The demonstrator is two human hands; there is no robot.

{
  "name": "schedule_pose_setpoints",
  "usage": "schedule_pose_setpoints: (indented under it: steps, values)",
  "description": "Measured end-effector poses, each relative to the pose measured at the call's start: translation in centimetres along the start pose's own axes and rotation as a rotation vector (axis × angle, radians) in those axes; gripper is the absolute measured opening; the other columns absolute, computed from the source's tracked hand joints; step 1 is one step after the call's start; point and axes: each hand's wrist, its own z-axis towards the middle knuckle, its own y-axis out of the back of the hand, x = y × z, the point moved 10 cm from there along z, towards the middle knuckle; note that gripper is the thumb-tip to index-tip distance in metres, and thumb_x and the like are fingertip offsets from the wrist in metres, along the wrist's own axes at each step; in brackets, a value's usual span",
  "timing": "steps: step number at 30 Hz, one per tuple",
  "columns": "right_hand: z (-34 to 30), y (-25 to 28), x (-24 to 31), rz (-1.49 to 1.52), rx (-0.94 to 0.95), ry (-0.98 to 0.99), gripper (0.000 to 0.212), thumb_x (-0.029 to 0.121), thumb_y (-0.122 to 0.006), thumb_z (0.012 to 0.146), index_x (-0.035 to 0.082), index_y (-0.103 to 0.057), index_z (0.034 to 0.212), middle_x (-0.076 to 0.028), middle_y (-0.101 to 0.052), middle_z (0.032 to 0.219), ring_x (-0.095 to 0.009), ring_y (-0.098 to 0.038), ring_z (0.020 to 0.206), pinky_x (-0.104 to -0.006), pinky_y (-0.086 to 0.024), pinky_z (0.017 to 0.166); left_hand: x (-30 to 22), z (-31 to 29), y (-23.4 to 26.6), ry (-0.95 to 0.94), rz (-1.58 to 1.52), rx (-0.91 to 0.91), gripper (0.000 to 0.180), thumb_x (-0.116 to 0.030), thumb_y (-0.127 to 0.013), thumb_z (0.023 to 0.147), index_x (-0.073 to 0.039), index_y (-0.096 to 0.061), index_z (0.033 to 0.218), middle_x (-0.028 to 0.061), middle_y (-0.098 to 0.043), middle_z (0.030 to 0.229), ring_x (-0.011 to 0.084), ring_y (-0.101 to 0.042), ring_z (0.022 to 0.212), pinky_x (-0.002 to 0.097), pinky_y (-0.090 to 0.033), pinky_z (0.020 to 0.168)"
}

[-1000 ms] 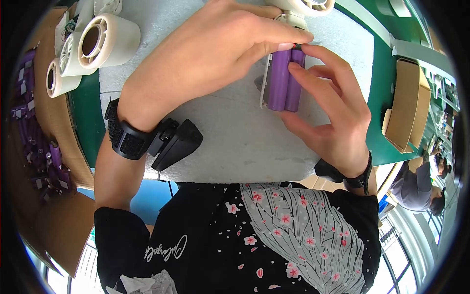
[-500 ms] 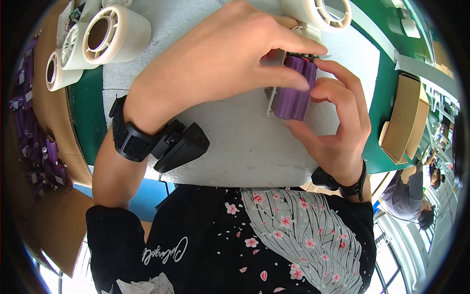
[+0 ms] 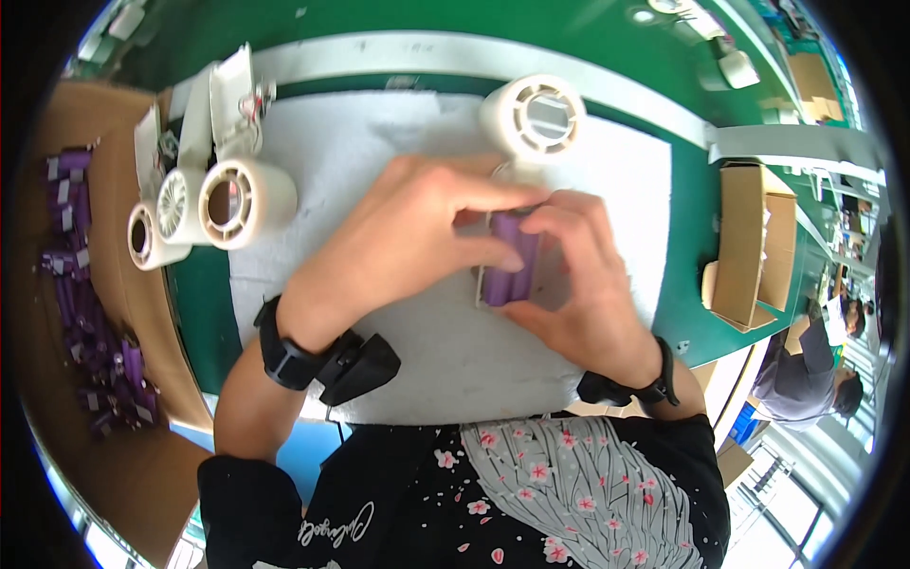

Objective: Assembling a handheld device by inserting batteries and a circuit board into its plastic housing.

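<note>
A purple two-cell battery pack (image 3: 510, 270) is upright on the picture at the middle of the work mat, over the opened handle of a white round-headed device (image 3: 533, 119). My left hand (image 3: 417, 223) reaches across from the left, its thumb lying on the purple cells and its fingers at their upper end. From the right, my right hand (image 3: 583, 284) grips the pack, with the index finger near the top and the thumb at the lower end. The handle's thin white edge shows left of the cells. Motion blurs the fingertips, and my hands hide the upper end of the pack.
Several similar white devices (image 3: 248, 204) with opened handles and wires lie at the left. A cardboard box (image 3: 118, 242) beside them holds many purple packs. An open small carton (image 3: 749, 247) stands at the right on the green table. Another person (image 3: 806, 379) sits far right.
The view has shifted, so the table sits lower in the picture. My right hand's index finger has come in over the top of the pack, and its grip looks closer.
</note>
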Motion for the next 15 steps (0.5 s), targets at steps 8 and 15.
schedule_pose_setpoints:
  steps: [8,15]
  values:
    - [0.3,-0.4,0.2,0.031,0.032,-0.028,0.073,0.006,-0.086,0.056,0.009,-0.052,0.120,-0.011,-0.049,0.121,-0.033,-0.057,0.108,-0.0410,-0.052,0.087,1.2,-0.3,0.1,0.156,-0.044,0.091,0.047,-0.014,-0.081,0.067,-0.011,-0.070,0.113,0.0089,-0.065,0.078,0.0157,-0.054,0.061,0.0300,-0.047,0.061]
    - [-1.2,-0.7,1.3,-0.126,0.002,0.169,0.073,0.011,-0.087,0.058,0.003,-0.055,0.124,-0.012,-0.050,0.120,-0.032,-0.061,0.103,-0.0388,-0.054,0.083,1.5,-0.5,-0.2,0.164,-0.024,0.101,0.054,-0.007,-0.083,0.068,-0.010,-0.067,0.119,0.0028,-0.070,0.090,0.0068,-0.052,0.067,0.0247,-0.047,0.064]
